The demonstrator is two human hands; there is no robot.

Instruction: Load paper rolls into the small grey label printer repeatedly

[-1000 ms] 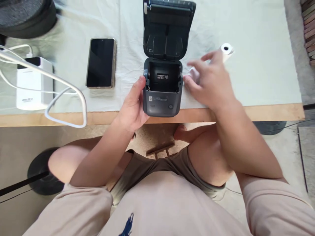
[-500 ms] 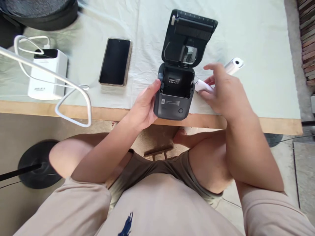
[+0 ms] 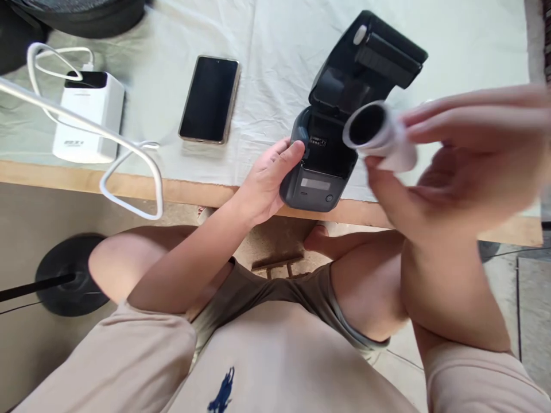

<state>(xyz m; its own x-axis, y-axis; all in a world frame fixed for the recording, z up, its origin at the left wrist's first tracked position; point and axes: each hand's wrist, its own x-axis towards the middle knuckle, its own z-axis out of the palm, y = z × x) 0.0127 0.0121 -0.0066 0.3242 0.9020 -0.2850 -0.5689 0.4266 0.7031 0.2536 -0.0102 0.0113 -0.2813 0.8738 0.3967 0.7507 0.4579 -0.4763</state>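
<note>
My left hand is closed around the left side of a dark label printer, thumb on its rim. The printer's lid is swung up, baring the hollow compartment, which has a small printed label inside. In my right hand a white paper roll is pinched between thumb and fingers, its dark round core facing the printer. The roll is raised beside the right edge of the compartment and overlaps it in view; I cannot tell whether they touch.
A phone lies face up left of the printer. Farther left is a white power bank with a looping white cable that hangs over the table's wooden edge. A black round object stands at the back left.
My right hand has lifted a white paper roll off the table and brought it up by the printer's opening. The printer has tilted clockwise in my left hand.
</note>
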